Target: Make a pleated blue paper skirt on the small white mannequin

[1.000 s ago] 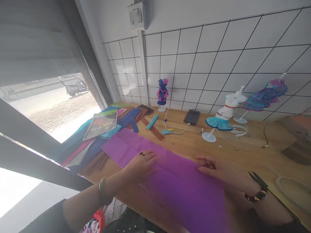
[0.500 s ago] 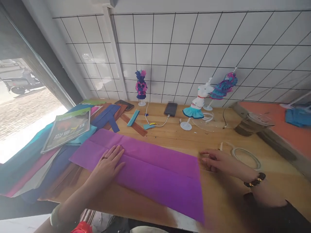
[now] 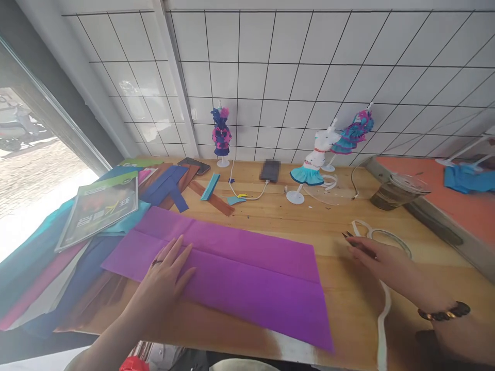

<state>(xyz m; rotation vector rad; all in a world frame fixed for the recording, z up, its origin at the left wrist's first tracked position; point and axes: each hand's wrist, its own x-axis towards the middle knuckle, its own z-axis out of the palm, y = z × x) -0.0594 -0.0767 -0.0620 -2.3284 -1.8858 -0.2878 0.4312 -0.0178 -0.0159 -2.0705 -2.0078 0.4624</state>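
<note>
A large purple sheet (image 3: 251, 278) with a lengthwise crease lies across the wooden table. My left hand (image 3: 166, 268) rests flat on its left part, fingers spread. To the right of the sheet, my right hand (image 3: 377, 255) is closed around a small dark pointed tool (image 3: 347, 235), mostly hidden by the fingers. A white ribbon (image 3: 382, 319) curls behind this hand and runs down under the wrist toward the front edge.
Layered coloured sheets and a booklet (image 3: 98, 208) lie at the left. Small dressed mannequins (image 3: 221, 134) stand by the tiled wall. A black device (image 3: 269, 170) with a white cable is at the back, a lidded cup (image 3: 390, 193) at the right.
My right hand has moved right, away from the sheet's edge, and the dark tool now shows in it. The white ribbon is more visible. My left hand stays on the sheet.
</note>
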